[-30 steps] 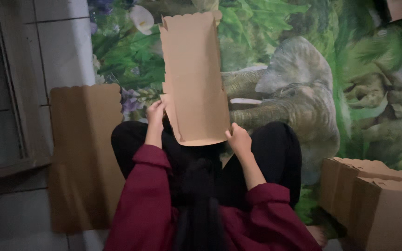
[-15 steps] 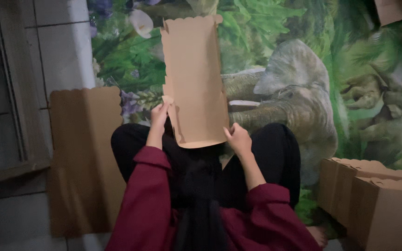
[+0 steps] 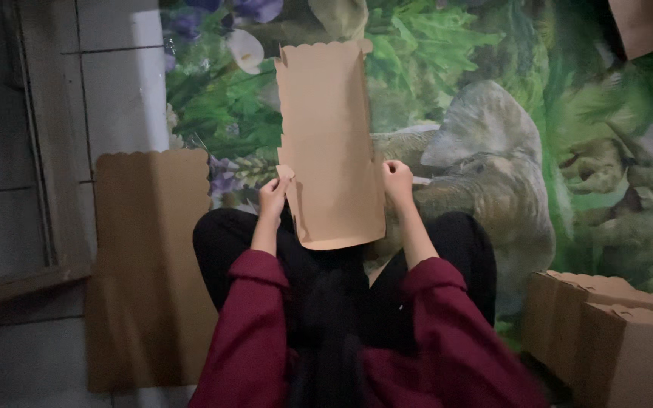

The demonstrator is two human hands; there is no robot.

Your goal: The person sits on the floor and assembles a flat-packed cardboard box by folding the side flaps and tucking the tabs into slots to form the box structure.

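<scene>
Above the lap, left hand (image 3: 273,198) and right hand (image 3: 398,181) pinch a flat brown scallop-edged cardboard blank (image 3: 330,143) by its side edges; level, even grips would keep folds square.

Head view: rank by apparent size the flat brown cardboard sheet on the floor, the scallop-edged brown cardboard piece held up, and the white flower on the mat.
1. Flat brown cardboard sheet on the floor.
2. Held scallop-edged brown cardboard piece; nearer the camera, so true rank is unsure.
3. White flower.

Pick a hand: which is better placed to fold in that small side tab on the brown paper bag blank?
Left. The left hand pinches the paper bag blank at the small tab; the right hand grips the plain opposite edge.
</scene>
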